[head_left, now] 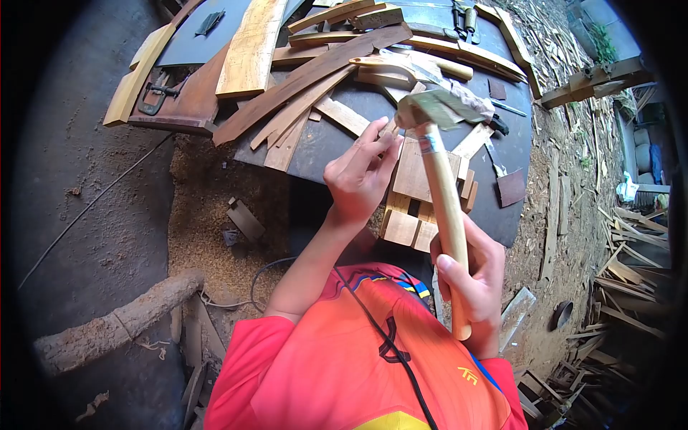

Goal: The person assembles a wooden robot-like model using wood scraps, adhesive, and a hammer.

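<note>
Hammering, apparently: right hand [474, 276] grips hammer [446, 188], left hand [360, 172] pinches a partly hidden piece [390, 129]; next move likely needs careful aim.

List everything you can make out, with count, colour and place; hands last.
Workbench: one, dark-topped, ahead
Hammer: one, pale handle, grey head, centre
Wooden assembly: one, light brown, workbench's near edge
Narrow item: one, tan, upper centre
Boards: several, tan to brown, across workbench
Tools: several, dark, workbench's far side
Clamp: one, dark, upper left
Flat squares: two, brown, workbench's right side
Log: one, brown, lower left
Sawdust: uncountable, tan, ground left of centre
Wood scraps: many, tan and grey, right ground
Round dish: one, dark, lower right
Greenery: one, green, upper right
Shirt: one, red-orange, lower centre
Cables: at least two, dark, left floor and across shirt
Left hand: one, bare, holding narrow item
Right hand: one, bare, around hammer handle
</note>
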{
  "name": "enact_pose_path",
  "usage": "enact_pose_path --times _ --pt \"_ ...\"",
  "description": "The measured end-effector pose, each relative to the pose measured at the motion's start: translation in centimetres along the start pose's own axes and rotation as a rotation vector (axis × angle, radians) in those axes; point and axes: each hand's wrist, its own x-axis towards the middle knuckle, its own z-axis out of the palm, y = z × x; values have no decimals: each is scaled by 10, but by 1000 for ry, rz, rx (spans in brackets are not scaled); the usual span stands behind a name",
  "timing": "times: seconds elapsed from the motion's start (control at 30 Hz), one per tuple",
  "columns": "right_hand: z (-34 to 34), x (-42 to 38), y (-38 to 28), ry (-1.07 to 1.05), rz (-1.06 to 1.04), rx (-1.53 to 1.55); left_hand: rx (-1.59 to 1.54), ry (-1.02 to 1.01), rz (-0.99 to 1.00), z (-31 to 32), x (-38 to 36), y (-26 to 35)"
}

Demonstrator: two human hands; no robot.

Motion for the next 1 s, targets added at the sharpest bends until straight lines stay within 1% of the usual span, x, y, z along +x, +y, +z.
enact_pose_path --times 0.1,0.13,0.2,0.27,0.33,0.37,0.43,0.47,0.57,0.63,0.7,0.77,0.83,0.87,0.97,1.0 --pt "-3 -4 4 -21 -46 -23 5 10 26 0 2 -2" --pt "-2 -5 9 -24 -118 17 3 24 50 2 1 -4" --pt "-4 -5 15 -42 -173 25 -6 37 60 4 0 -5" --pt "-5 -4 13 -34 -130 11 -16 34 36 4 0 -4" --pt "-3 -1 4 -9 22 -24 5 12 5 0 1 -1" --pt "-2 -2 2 0 10 -16 16 2 -12 -1 1 0" --pt "0 -4 1 19 -10 -3 9 17 26 0 2 -1" --pt "-2 -4 7 14 -106 -17 8 22 40 0 1 -2" --pt "-5 -9 12 -3 -204 8 11 33 42 2 1 -3" --pt "-4 -6 9 -10 -134 -4 8 23 33 3 0 -3" --pt "-2 1 4 -3 -8 -56 24 13 24 0 1 -2" --pt "-2 4 12 11 -78 -67 51 -3 11 -2 2 -1" --pt "-3 0 10 -13 -106 9 39 23 51 1 2 -3" --pt "-4 -2 16 -18 -171 33 34 33 67 1 1 -3" --pt "-7 -4 22 -31 -242 81 47 30 41 1 2 0" --pt "-7 -1 22 -43 -200 95 43 28 38 2 2 0"
